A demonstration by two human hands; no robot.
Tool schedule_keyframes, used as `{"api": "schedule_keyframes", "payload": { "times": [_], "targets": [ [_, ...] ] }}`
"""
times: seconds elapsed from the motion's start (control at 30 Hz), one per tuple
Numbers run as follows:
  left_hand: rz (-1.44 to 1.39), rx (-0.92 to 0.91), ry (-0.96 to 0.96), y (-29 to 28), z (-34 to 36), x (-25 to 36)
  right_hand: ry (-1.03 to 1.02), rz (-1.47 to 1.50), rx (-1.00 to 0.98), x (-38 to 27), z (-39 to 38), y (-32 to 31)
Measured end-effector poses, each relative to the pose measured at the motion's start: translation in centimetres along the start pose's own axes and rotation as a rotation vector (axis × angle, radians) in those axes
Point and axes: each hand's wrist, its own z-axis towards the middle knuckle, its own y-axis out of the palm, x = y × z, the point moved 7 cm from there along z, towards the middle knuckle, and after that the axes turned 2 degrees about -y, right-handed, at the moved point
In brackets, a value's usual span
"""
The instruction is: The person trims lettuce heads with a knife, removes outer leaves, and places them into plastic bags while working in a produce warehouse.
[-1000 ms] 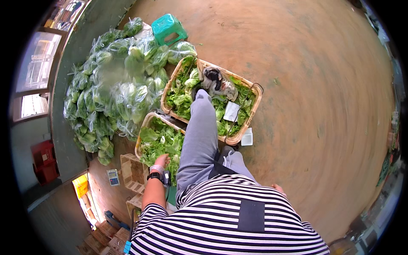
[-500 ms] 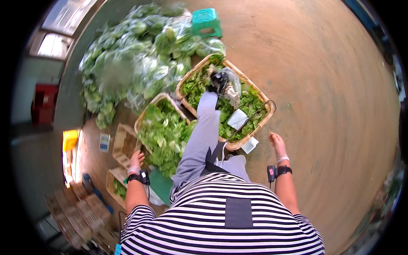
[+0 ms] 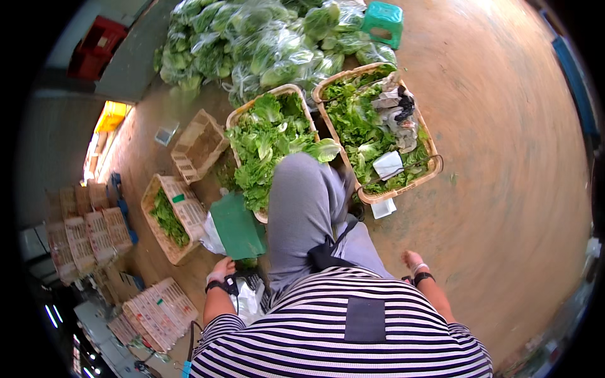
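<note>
My left hand (image 3: 222, 269) hangs empty at my side, its fingers loosely apart, near a green stool (image 3: 238, 225) and a white plastic bag (image 3: 251, 301). Away from my body on the other side, my right hand (image 3: 413, 260) is over the bare floor, small in view, fingers loosely bent and nothing in them. Ahead of me stands a crate (image 3: 232, 120) heaped with leafy green lettuce (image 3: 268, 135). To its right, a larger crate (image 3: 435, 148) holds more leaves, crumpled plastic with a black piece (image 3: 403, 113) and a white box-like object (image 3: 387, 166).
Bagged green vegetables (image 3: 252, 47) lie piled at the far side beside a turquoise stool (image 3: 383, 24). On the left are an empty crate (image 3: 198, 146), a crate with some greens (image 3: 183, 217) and stacked pale crates (image 3: 88, 230). A white piece (image 3: 383, 208) sits below the large crate.
My view has turned, so the crates and pile sit farther right and higher. My raised leg, earlier stretched to the large crate, is now bent nearer me. Both hands have dropped closer to my body.
</note>
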Motion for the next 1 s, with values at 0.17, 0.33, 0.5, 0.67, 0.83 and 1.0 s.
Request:
{"api": "schedule_keyframes", "payload": {
  "times": [0.17,0.33,0.5,0.67,0.83,1.0],
  "targets": [
    [0.370,0.253,0.178,10.5,5.6,7.5,0.037,-0.085,0.036,2.1,1.5,1.7],
    [0.420,0.125,0.150,8.4,12.8,5.7,-0.185,-0.294,0.034,-6.7,4.1,10.9],
    [0.316,0.154,0.021,1.4,22.8,0.9,-0.309,-0.143,-0.079,-14.1,7.4,25.7],
    [0.148,0.204,-0.100,-0.7,28.6,-0.1,0.002,-0.079,0.017,-9.7,11.4,35.3],
    [0.041,0.247,0.074,-3.2,31.4,3.3,-0.219,-0.022,0.165,-9.4,14.6,38.8],
    [-0.005,0.102,0.081,-2.3,28.6,6.4,-0.354,-0.210,0.176,-7.0,13.7,32.3]
  ]
}}
